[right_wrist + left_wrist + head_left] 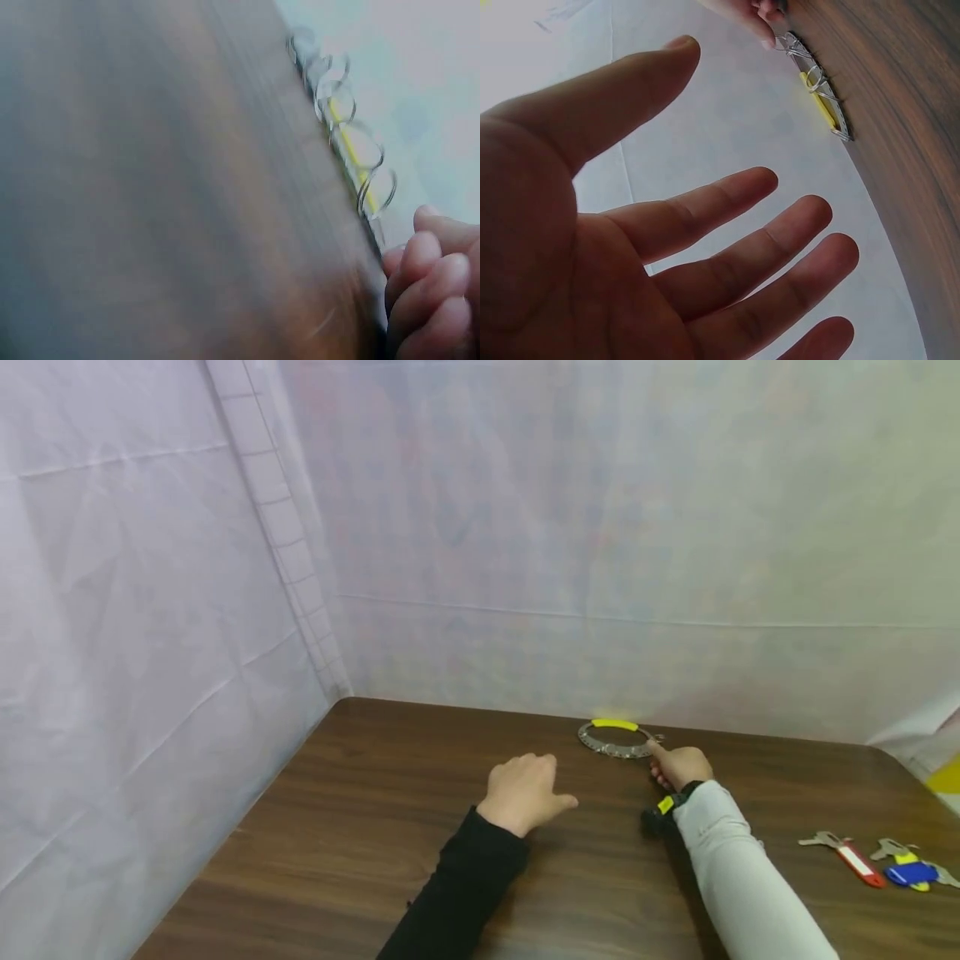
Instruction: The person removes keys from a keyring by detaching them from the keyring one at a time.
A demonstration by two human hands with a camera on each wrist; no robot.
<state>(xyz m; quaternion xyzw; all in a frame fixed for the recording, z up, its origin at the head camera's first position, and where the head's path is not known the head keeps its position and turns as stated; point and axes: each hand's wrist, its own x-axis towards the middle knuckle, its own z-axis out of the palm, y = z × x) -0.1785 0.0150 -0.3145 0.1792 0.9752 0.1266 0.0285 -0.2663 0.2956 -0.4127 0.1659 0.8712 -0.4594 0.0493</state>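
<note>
A large metal key ring (617, 750) with a yellow section along its far side lies at the back of the table. Several small split rings (379, 193) hang on it, seen most clearly in the right wrist view. My right hand (681, 768) is at the large ring's right edge and pinches it between thumb and curled fingers; the exact grip is partly hidden. My left hand (522, 793) hovers over the table to the left and nearer, holding nothing. Its fingers (731, 274) are spread and relaxed in the left wrist view.
At the right of the brown table (337, 827) lie a key with a red tag (860, 864) and keys with blue (911, 873) and yellow tags. A white cloth wall (562, 527) rises behind the table, and another (135, 610) stands along its left side.
</note>
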